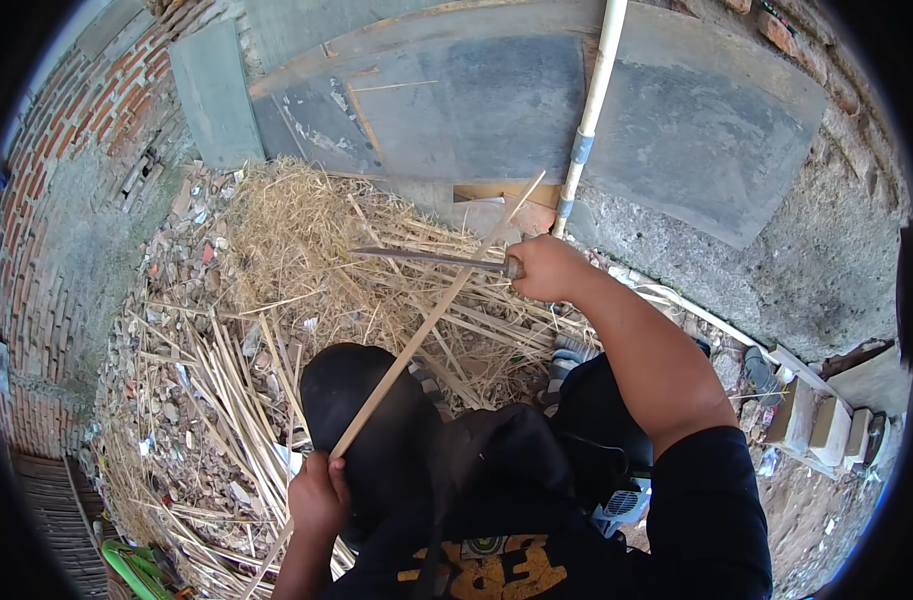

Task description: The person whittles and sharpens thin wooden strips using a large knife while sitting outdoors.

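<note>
My left hand [318, 492] is closed around the lower part of a long, pale bamboo strip [404, 360]. The strip slants up and to the right across my left knee, and its tail runs on below the hand. My right hand [548, 268] grips the handle of a long knife [431, 257]. Its narrow dark blade points left and crosses the strip in its upper part; whether the edge touches the strip I cannot tell. Beyond the blade the strip's far end rises toward the wall.
Curly shavings [286, 215] heap up in front of me. Many loose bamboo strips [236, 390] lie on the rubble at left. A white pipe [598, 85] stands against the far wall. Pale blocks [816, 432] sit at right; a green object [134, 568] is at lower left.
</note>
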The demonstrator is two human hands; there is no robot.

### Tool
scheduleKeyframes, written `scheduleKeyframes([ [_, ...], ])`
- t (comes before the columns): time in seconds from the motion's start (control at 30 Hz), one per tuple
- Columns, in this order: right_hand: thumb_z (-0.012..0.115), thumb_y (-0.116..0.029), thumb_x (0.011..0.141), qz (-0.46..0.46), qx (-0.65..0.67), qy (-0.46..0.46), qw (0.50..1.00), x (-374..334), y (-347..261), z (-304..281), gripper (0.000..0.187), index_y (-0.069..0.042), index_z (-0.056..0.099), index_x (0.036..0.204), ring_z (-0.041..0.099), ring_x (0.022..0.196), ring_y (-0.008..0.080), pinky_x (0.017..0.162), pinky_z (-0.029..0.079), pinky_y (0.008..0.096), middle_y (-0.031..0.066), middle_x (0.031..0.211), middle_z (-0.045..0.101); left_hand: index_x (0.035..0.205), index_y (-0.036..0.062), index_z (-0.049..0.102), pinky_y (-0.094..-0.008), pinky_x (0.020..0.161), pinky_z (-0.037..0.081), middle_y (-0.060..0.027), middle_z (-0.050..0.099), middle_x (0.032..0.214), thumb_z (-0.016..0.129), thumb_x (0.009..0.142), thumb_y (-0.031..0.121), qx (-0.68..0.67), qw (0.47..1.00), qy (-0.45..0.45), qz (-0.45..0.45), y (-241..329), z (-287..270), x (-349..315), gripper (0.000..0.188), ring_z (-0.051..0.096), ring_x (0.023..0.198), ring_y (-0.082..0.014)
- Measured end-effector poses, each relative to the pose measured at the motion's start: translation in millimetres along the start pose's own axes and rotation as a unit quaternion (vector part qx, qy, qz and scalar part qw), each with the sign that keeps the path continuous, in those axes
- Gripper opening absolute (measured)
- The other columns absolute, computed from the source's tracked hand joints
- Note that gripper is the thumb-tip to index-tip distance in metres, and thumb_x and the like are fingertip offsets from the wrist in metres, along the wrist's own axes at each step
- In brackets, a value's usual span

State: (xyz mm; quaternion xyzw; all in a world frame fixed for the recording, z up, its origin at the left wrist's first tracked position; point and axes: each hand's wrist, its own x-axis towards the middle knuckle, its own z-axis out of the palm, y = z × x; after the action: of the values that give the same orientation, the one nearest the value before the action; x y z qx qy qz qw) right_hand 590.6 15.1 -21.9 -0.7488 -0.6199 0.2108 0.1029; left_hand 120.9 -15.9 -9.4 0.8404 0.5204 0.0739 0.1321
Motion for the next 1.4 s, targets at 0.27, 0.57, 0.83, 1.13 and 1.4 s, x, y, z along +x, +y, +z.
scheduleKeyframes([
  [0.27,0.067,-0.020,0.078,-0.013,-0.005,0.027,1.000,-8,-13,-6,0.037,-0.007,0.069,0.112,0.069,0.096,0.0374,0.085,0.056,0.0478,0.0189,0.097,0.072,0.096,0.0032,0.055,-0.0593,0.062,0.047,-0.0278,0.064,0.079,0.047,0.105,0.031,-0.042,0.998,-0.038,-0.007,-12,3,1,0.030,0.062,0.071,-0.0522],
  [0.57,0.069,-0.021,0.078,-0.043,-0.030,0.034,0.998,-15,-37,-9,0.024,-0.008,0.068,0.098,0.070,0.091,0.0347,0.083,0.055,0.0476,0.0137,0.087,0.072,0.094,0.0032,0.055,-0.0591,0.060,0.045,-0.0277,0.064,0.075,0.047,0.105,0.032,-0.057,0.997,-0.053,-0.004,-9,-11,3,0.032,0.061,0.069,-0.0519],
  [0.83,0.066,-0.021,0.078,0.090,0.104,0.118,0.983,0,31,-15,0.039,-0.002,0.068,0.112,0.068,0.094,0.0391,0.086,0.055,0.0465,0.0231,0.097,0.071,0.094,0.0024,0.056,-0.0560,0.060,0.046,-0.0260,0.063,0.072,0.049,0.105,0.031,-0.056,0.998,-0.020,0.007,-9,-5,5,0.032,0.062,0.070,-0.0503],
  [1.13,0.067,-0.019,0.077,-0.067,0.031,0.033,0.997,-5,16,-11,0.020,-0.005,0.068,0.092,0.070,0.084,0.0374,0.081,0.055,0.0482,0.0195,0.082,0.070,0.090,0.0024,0.057,-0.0548,0.060,0.046,-0.0255,0.062,0.071,0.048,0.105,0.030,-0.088,0.995,-0.039,0.034,-17,-3,8,0.033,0.061,0.069,-0.0497],
  [1.4,0.067,-0.018,0.077,-0.016,0.066,0.163,0.984,-8,8,-10,0.026,-0.004,0.070,0.098,0.071,0.087,0.0365,0.084,0.056,0.0465,0.0210,0.090,0.072,0.091,0.0028,0.057,-0.0562,0.059,0.045,-0.0261,0.062,0.072,0.046,0.105,0.030,-0.084,0.996,-0.028,0.019,-11,-4,8,0.033,0.061,0.068,-0.0505],
])
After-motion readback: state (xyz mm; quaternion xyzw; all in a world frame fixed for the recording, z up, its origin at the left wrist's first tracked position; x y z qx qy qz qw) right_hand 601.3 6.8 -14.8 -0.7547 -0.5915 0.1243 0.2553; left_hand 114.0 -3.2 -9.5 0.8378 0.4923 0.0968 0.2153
